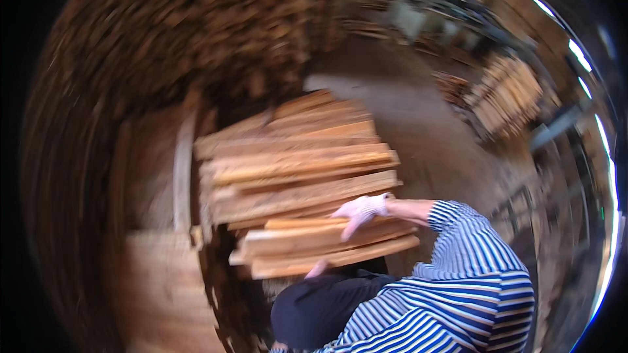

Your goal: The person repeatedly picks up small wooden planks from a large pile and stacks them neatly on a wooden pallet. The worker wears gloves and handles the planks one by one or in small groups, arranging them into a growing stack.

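My right hand (362,213), in a pale glove, reaches in from the right under a blue-and-white striped sleeve. Its fingers and thumb lie closed over the top of a few rough wooden boards (327,258). Of my left hand (317,268), only a small part shows at the near edge of the same boards; my dark-trousered knee hides the rest. The held boards lie roughly crosswise between both hands. Just beyond them, touching or nearly so, is a stack of similar boards (294,170) with uneven ends.
A tall wall of stacked wood (183,33), blurred, rises at the far left. An upright post (186,170) and pale planks (160,281) stand left of the stack. At the far right is another board pile (507,95), near a greenish machine or bench (425,19). Bare floor (418,104) runs between.
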A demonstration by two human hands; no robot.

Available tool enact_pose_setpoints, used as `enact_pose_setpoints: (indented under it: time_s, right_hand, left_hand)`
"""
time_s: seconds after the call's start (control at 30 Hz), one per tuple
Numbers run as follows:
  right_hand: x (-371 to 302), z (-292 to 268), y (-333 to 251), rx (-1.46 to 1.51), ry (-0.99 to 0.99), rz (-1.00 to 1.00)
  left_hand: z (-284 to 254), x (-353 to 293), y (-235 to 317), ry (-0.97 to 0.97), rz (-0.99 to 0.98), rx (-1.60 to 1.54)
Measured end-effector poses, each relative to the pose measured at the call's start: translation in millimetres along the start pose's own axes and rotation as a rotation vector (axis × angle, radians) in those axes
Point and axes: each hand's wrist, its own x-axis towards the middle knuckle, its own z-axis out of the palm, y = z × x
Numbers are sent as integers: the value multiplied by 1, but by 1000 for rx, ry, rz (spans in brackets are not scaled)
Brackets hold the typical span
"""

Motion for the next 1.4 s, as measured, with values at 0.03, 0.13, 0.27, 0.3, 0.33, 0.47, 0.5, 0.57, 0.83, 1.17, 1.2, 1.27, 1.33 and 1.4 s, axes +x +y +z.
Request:
enact_pose_setpoints:
  time_s: [0.03, 0.13, 0.27, 0.3, 0.33, 0.47, 0.5, 0.57, 0.83, 1.17, 1.2, 1.27, 1.33, 1.4]
  right_hand:
    - [6, -2, 9, 183, -94, 3]
    - [28, 0, 11, 447, -243, -16]
    - [39, 23, 1, 349, -135, 97]
    - [39, 29, 5, 328, -127, 93]
    - [39, 33, 13, 309, -111, 90]
    - [41, 33, 30, 720, -199, 48]
    - [39, 30, 29, 750, -197, 85]
    - [33, 14, 7, 992, -309, 89]
    - [19, 19, 5, 1322, -119, 84]
    - [7, -153, -217, 990, 192, -625]
    - [5, -167, -230, 969, 248, -686]
    - [5, -193, -259, 930, 308, -902]
    - [7, -209, -256, 921, 296, -978]
    - [35, -221, -226, 924, 234, -1042]
  left_hand:
    - [0, -5, -7, -19, -33, -55]
    - [-2, -14, -34, -65, -146, -198]
    - [7, -26, -41, -90, -156, -269]
    - [8, -30, -41, -87, -157, -272]
    - [8, -32, -41, -90, -165, -274]
    - [8, -47, -47, -88, -210, -251]
    - [8, -52, -47, -84, -215, -239]
    - [9, -59, -43, -65, -218, -200]
    - [48, -26, 57, -63, -25, 893]
    - [132, -50, 147, 422, 1427, 486]
    - [147, -62, 170, 526, 1515, 666]
    - [183, -95, 203, 416, 1480, 505]
    - [198, -102, 212, 268, 1399, 363]
    - [198, -101, 215, 139, 1300, 283]
